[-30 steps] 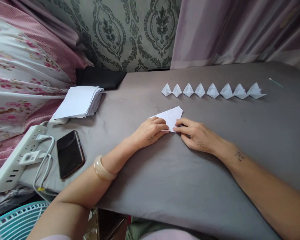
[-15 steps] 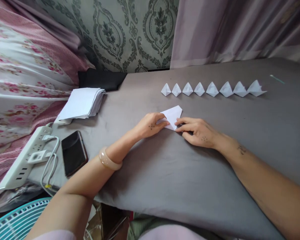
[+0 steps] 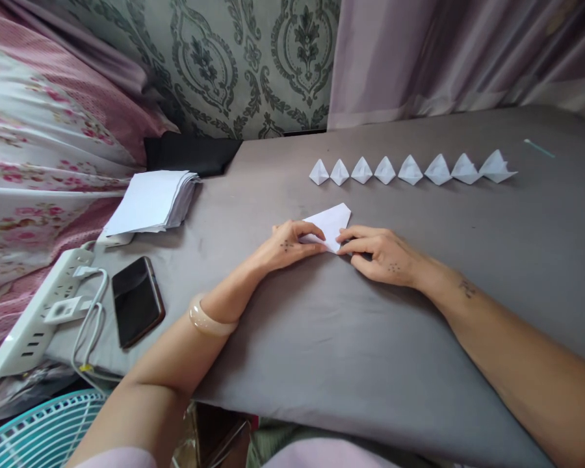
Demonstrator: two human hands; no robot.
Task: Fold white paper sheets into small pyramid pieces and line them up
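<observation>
A folded sheet of white paper (image 3: 335,221) lies on the grey cloth in front of me, its pointed end toward the upper right. My left hand (image 3: 288,246) holds it from the left, with the index finger on top and the thumb along the near edge. At the paper's near right corner, my right hand (image 3: 384,257) presses with its fingertips, the thumb tucked below. The left hand covers the paper's left part. Beyond both hands stands a row of several small folded white paper shapes (image 3: 410,171).
On the left are a stack of white paper (image 3: 143,201), a black phone (image 3: 137,302), and a white power strip (image 3: 41,312) with plugged-in cables. A black folded item (image 3: 192,155) lies behind the stack. A thin cotton-swab-like stick (image 3: 540,149) rests at the far right.
My left fingers have slid along the folded paper toward its near edge, closer to the right fingertips. The right hand keeps its place at the corner. The whole view has shifted slightly.
</observation>
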